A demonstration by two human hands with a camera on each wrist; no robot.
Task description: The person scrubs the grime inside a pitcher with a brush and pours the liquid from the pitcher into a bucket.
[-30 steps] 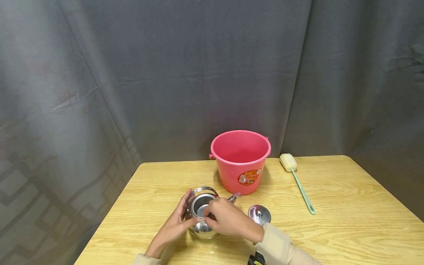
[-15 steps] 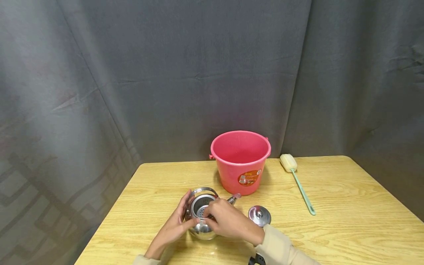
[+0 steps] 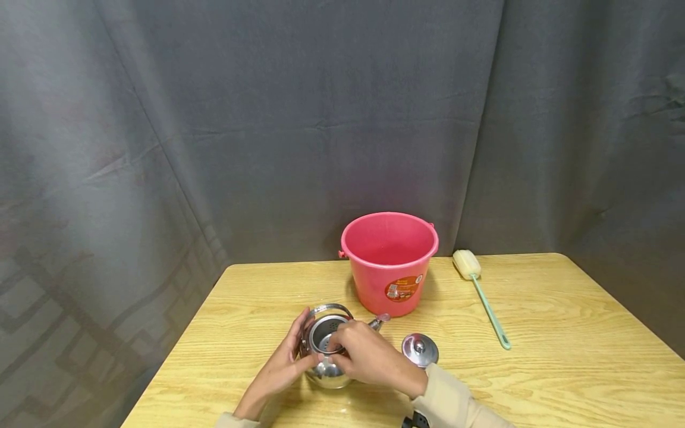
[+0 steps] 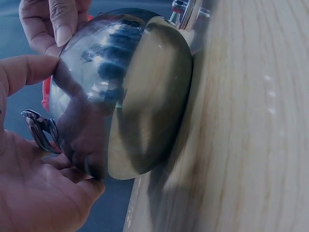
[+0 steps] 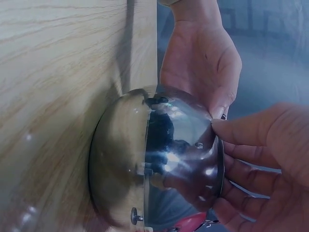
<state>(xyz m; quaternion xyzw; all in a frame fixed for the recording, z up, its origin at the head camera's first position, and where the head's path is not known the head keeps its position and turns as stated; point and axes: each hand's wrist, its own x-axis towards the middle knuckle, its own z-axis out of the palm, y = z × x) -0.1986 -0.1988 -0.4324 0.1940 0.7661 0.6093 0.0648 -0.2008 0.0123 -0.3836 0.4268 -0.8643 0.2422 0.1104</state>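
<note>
A shiny steel teapot (image 3: 327, 375) with a raised hoop handle (image 3: 330, 307) stands upright on the table. Its mouth holds a perforated strainer (image 3: 323, 341). My left hand (image 3: 286, 361) grips the pot's left side, thumb near the rim and fingers round the back, as the left wrist view also shows. My right hand (image 3: 369, 355) is at the right of the mouth, its thumb (image 5: 241, 126) at the rim and its fingers (image 5: 248, 176) curled over the opening, pinching the strainer's edge. Those fingertips are partly hidden. The pot's lid (image 3: 420, 349) lies to the right, knob up.
Behind the pot stands a pink bucket (image 3: 369, 284) with an orange label. A sponge brush (image 3: 491, 315) with a pale green handle lies at the right. Grey curtains (image 3: 321, 131) hang behind the wooden table (image 3: 562, 333). The capped spout (image 3: 379, 321) points toward the bucket's base.
Both hands keep their places on the teapot, with only slight movement of the right fingers at the mouth. The whole head view has shifted very slightly.
</note>
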